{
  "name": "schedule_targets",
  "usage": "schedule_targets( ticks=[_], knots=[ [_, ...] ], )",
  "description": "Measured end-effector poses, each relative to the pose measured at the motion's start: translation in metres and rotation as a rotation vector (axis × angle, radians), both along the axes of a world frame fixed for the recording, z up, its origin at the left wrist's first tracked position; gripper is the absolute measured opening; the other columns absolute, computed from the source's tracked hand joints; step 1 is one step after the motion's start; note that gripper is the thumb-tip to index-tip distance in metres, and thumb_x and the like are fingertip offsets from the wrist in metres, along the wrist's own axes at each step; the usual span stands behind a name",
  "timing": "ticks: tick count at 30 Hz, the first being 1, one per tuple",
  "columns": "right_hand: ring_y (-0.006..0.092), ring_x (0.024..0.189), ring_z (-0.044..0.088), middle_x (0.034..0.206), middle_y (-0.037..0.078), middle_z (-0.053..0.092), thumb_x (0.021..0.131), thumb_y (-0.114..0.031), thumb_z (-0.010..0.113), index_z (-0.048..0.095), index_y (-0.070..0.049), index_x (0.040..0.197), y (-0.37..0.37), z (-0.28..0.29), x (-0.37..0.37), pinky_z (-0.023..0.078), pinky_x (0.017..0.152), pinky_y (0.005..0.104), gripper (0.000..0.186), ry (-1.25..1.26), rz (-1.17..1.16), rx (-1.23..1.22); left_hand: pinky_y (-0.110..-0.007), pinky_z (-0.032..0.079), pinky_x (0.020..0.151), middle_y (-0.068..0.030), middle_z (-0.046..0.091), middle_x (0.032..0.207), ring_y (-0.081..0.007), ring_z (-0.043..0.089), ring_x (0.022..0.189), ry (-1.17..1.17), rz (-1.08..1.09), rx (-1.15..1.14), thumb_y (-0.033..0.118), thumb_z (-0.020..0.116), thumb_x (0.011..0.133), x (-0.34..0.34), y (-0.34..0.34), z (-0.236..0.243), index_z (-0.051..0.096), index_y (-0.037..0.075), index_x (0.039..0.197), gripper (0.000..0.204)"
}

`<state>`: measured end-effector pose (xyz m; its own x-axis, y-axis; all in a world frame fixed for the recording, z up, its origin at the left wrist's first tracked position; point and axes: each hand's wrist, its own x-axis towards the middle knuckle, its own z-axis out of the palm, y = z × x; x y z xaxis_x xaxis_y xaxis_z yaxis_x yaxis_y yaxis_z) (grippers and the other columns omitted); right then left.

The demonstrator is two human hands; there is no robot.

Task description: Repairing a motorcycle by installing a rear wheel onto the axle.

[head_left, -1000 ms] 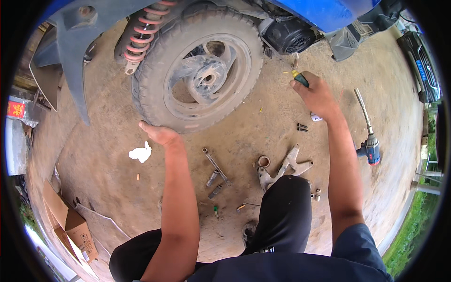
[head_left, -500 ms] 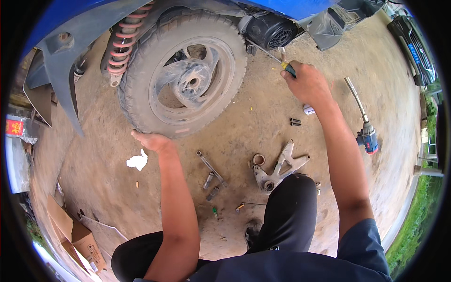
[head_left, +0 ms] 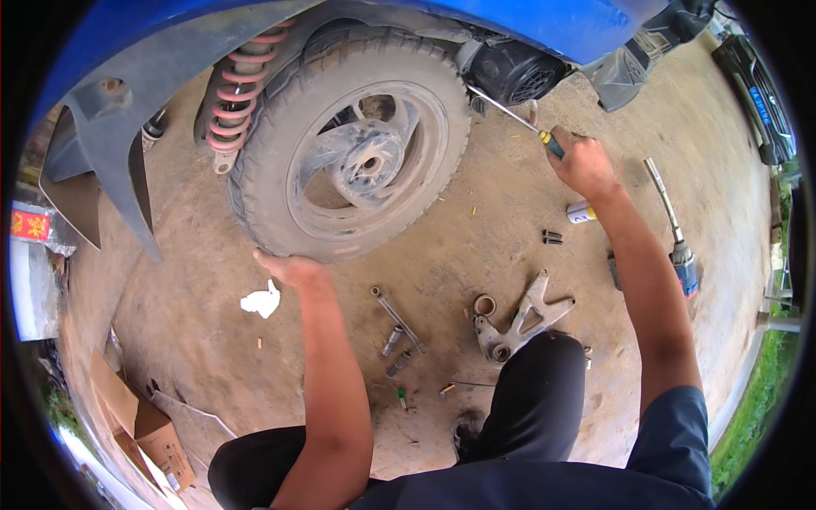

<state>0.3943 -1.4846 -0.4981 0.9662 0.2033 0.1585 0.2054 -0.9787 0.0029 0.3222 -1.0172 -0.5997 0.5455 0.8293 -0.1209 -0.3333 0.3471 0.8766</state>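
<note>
A dusty scooter wheel [head_left: 270, 191] with a worn tyre stands below blue bodywork [head_left: 510, 21]. My left hand [head_left: 291, 270] cups the tyre's lower edge from beneath; some of its fingers are hidden. In my right hand [head_left: 588, 166] is a screwdriver [head_left: 510, 112] with a yellow and dark green handle. Its long shaft slants up and left, the tip near the tyre's right edge beside the black round engine cover [head_left: 520, 75]. I cannot tell what the tip touches. Left of the tyre hangs a red coil-spring shock absorber [head_left: 236, 106], its lower eye free.
On the ground lie a metal bracket [head_left: 540, 306], a ring [head_left: 484, 305], a wrench [head_left: 399, 320], black bolts [head_left: 552, 237], a spray can [head_left: 580, 212], and a cordless impact wrench [head_left: 685, 270] with a long extension. White paper [head_left: 262, 300] and a cardboard box [head_left: 163, 438] are left.
The whole view has shifted, so the scene sits slightly lower and further right. Both hands keep their places at the tyre and on the screwdriver.
</note>
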Motion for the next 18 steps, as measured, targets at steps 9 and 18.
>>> schedule_targets(
  ticks=[9,18],
  knots=[
    [0.0479,0.081,0.066,0.081,0.026,0.067,0.097,-0.029,0.066,0.061,-0.001,0.105,0.02,0.027,-0.057,0.052,0.072,0.055,0.029,0.12,-0.155,0.264,-0.04,0.029,0.122,-0.0167,0.037,0.163,-0.0313,0.039,0.146,0.053,-0.012,0.066,0.054,0.028,0.11,-0.004,0.018,-0.012,0.031,-0.008,0.157,0.077],
    [0.0473,0.087,0.062,0.086,0.024,0.064,0.094,-0.021,0.067,0.058,-0.001,0.105,-0.011,-0.061,-0.239,0.048,0.075,0.0526,0.025,0.328,-0.233,0.564,-0.047,0.036,0.122,-0.0195,0.043,0.155,-0.0328,0.044,0.142,0.289,-0.224,0.338,0.062,0.025,0.108,-0.042,0.012,0.029,0.033,-0.006,0.155,0.083]
  ],
)
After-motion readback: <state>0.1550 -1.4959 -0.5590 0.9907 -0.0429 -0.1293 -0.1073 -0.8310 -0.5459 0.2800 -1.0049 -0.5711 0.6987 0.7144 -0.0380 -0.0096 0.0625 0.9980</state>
